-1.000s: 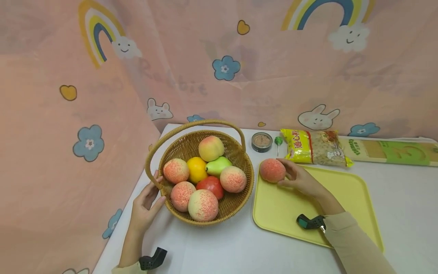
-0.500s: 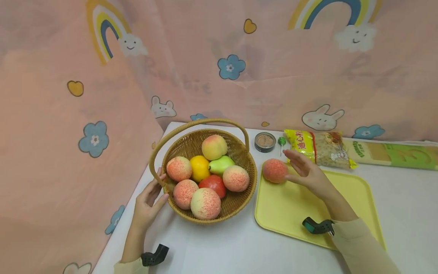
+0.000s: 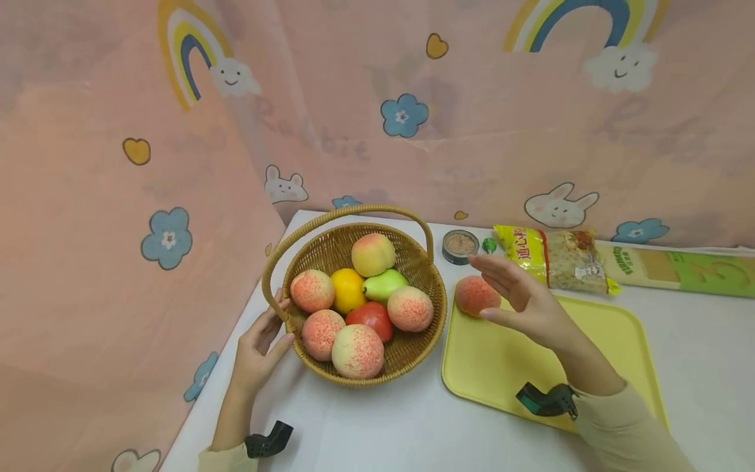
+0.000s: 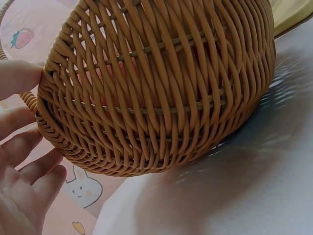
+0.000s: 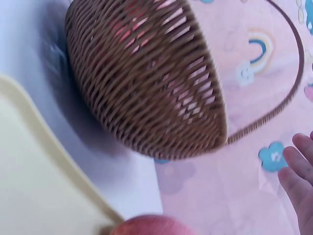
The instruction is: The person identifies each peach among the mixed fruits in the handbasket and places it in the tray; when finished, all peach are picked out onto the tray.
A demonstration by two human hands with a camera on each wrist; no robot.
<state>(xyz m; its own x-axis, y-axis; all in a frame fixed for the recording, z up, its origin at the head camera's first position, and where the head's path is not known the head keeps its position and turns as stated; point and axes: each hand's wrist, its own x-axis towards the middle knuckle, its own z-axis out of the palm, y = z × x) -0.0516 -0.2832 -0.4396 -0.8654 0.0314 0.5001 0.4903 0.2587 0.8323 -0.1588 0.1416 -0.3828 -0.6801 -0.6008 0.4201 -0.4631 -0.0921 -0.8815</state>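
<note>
The work in hand looks like moving fruit from the wicker basket (image 3: 413, 341) onto the yellow tray (image 3: 596, 334), and this moment reads as the end of one placement: a single peach (image 3: 475, 295) sits on the tray's corner nearest the basket, free of any grip. The right hand (image 3: 522, 298) hovers just over and beside that peach, on the side away from the basket, palm turned toward the basket and fingers straight and slightly spread, holding nothing (the right wrist view agrees, showing relaxed fingertips (image 5: 299, 169) in the air and the peach (image 5: 149, 226) at the bottom edge, untouched). The forearm stretches diagonally across the tray, wrist raised off its surface. The left hand (image 3: 259, 347) rests against the basket's outer wall on the side away from the tray, at the foot of the arched handle (image 3: 348, 211), fingers loosely extended and a little apart, with the thumb near the rim; from the left wrist view the fingertips (image 4: 29, 171) lie just beside the weave, and whether they press on it I cannot tell. By my judgement the next move calls for the right hand to swing across to the basket, where several more peaches, an orange (image 3: 348, 290), a pear (image 3: 383, 285) and a red fruit (image 3: 370, 318) lie, and close on one while the left hand steadies the basket.
</note>
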